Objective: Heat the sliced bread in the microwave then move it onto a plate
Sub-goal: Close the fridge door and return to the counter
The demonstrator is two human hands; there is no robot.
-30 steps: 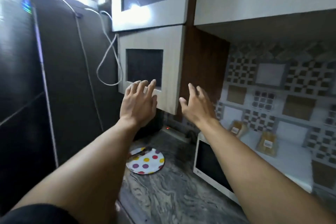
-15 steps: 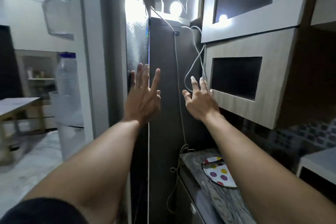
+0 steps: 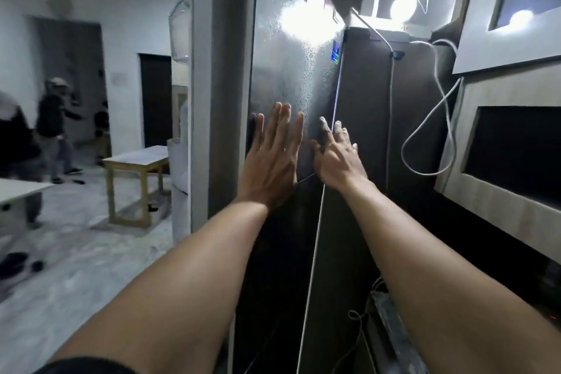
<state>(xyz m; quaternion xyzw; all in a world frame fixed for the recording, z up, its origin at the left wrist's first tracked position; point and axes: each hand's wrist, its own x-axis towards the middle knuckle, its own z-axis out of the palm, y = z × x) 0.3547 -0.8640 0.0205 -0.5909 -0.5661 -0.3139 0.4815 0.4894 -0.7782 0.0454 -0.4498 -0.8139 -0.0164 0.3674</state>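
Both my arms reach forward toward a tall dark refrigerator [image 3: 291, 76]. My left hand [image 3: 271, 158] is held flat with straight fingers just in front of its door, holding nothing. My right hand [image 3: 337, 158] is beside it with fingers spread, near the fridge's front right edge, also holding nothing. Whether either hand touches the fridge I cannot tell. The bread, the microwave and the plate are out of view.
Wall cabinets [image 3: 501, 143] with dark panes jut out on the right. A white cable [image 3: 440, 118] loops down beside the fridge. A grey pillar [image 3: 218, 85] stands left of it. Beyond, a room holds a wooden table [image 3: 136, 167] and people [image 3: 54, 127].
My view has swung left from the counter, microwave and dotted plate to the fridge. Both hands stayed raised and open, now closer to the fridge door.
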